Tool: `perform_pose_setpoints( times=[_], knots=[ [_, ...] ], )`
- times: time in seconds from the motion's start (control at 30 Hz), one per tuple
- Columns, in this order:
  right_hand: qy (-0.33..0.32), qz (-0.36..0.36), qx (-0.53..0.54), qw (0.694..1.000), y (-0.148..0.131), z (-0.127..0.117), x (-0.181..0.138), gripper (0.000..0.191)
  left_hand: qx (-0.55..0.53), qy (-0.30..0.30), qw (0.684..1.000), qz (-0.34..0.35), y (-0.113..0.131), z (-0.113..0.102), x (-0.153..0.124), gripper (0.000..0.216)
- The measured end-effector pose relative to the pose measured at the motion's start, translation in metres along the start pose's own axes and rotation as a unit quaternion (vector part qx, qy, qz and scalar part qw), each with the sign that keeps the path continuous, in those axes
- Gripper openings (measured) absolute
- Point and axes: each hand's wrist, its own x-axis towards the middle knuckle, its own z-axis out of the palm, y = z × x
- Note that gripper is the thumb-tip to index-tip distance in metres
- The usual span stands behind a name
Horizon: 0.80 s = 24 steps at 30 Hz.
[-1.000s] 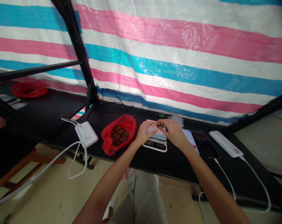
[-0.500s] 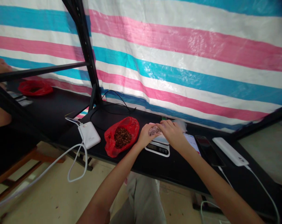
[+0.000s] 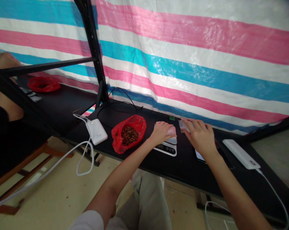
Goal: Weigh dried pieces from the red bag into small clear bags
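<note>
White scale, right of frame centre, lies under left hand; grip hidden. Right hand curled at clear plastic, hold unclear. Likely plastic-handling step; next move probably needs secure pinch.

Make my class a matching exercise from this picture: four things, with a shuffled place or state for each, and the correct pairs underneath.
Things
1. Left hand
2. Right hand
3. Nearer red bag
4. Long power bank

Places and states
A. White, on the right part of the black desk
B. Over the scale
C. Open, with brown pieces inside
D. At the clear plastic

Pairs: 1-B, 2-D, 3-C, 4-A
</note>
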Motion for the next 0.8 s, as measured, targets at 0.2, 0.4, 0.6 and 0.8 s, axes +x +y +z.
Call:
perform_pose_setpoints(
  times=[0.2,0.4,0.6,0.8],
  knots=[
    [0.029,0.088,0.057,0.994,0.006,0.005,-0.015,0.039,-0.009,0.023,1.0,0.005,0.015,-0.04,-0.015,0.049],
    [0.0,0.054,0.248,0.967,-0.059,0.01,0.01,0.031,0.071,0.259,0.948,-0.171,0.024,-0.117,-0.103,0.019],
    [-0.096,-0.077,0.328,0.937,-0.15,0.015,0.053,0.03,0.071,0.293,0.902,-0.308,-0.015,-0.123,-0.156,0.056],
    [-0.214,-0.107,0.178,0.955,-0.177,0.018,0.067,0.021,0.0,0.253,0.879,-0.403,-0.039,-0.105,-0.169,0.042]
  ],
)
